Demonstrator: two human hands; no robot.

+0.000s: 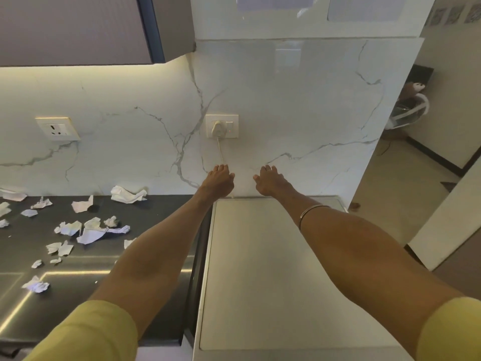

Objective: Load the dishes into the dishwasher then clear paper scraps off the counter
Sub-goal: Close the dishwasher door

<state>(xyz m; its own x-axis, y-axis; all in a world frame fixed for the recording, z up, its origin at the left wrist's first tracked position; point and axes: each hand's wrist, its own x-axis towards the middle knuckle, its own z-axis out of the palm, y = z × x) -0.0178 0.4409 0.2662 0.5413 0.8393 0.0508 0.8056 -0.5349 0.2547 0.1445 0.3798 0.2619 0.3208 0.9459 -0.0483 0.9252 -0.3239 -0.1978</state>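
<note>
Left hand (218, 181), right hand (268, 179): grip spread, empty, over dishwasher top (260, 269). Paper scraps (88, 230) on desk (145, 217): the person should gather inward, bunching before lifting.

Ahead of me, a white plug (217, 127) sits in a wall socket (222, 126) on the marble backsplash (299, 105), another socket (57, 128) further left.
</note>
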